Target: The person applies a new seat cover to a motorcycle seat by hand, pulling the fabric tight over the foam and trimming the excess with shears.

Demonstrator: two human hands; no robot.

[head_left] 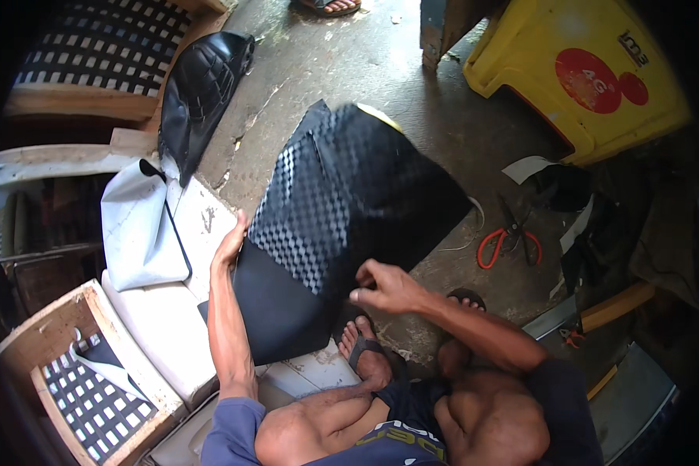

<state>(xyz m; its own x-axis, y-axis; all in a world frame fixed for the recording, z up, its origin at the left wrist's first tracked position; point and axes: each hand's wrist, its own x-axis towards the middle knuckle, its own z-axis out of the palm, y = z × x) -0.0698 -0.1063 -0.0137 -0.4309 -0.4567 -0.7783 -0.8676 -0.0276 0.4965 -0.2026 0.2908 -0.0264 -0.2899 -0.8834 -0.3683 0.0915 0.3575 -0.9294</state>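
A large black upholstery piece [287, 295], with a glossy checkered panel and plain matte sections, spreads across the middle over a white padded block [155, 334]. My left hand [231, 237] grips its left edge. My right hand [384, 287] hovers at or just over its lower right part, fingers bent and apart, nothing visible in them; contact is unclear. Red-handled scissors [506, 245] lie on the floor right of the cover. My bare legs and sandaled feet are below.
Webbed wooden frames [74, 295] stand left, with a quilted black cushion [202, 93] and folded white-backed material [140, 233]. A yellow plastic stool [520, 46] is upper right, near black offcuts [579, 256], tools [613, 307] and a metal sheet. Another person's sandaled foot [338, 6] shows at the top.
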